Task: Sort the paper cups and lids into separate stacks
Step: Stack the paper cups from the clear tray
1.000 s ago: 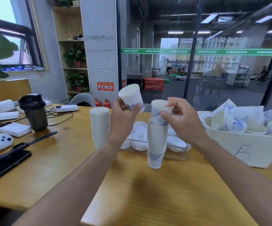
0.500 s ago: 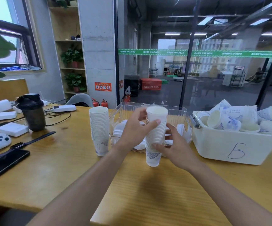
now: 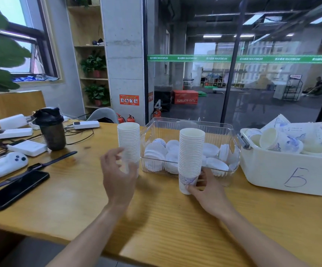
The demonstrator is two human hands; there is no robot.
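Observation:
Two tall stacks of white paper cups stand on the wooden table (image 3: 156, 224). My right hand (image 3: 206, 191) grips the bottom of the right stack (image 3: 191, 155). The left stack (image 3: 128, 143) stands behind my left hand (image 3: 117, 174), which hangs in the air in front of it with loosely curled fingers, holding nothing. Behind the stacks a clear plastic bin (image 3: 187, 126) holds several white lids (image 3: 156, 151). At the right a white tub (image 3: 283, 172) marked "B" is full of loose cups (image 3: 279, 139).
On the left of the table lie a black phone (image 3: 15, 189), a watch (image 3: 38, 166), a white controller (image 3: 5, 164), power banks, cables and a dark shaker bottle (image 3: 51, 128). A glass wall runs behind the table.
My left hand put its cup on the right stack, then let go and moved left and down toward the other stack. My right hand slid down to the stack's base.

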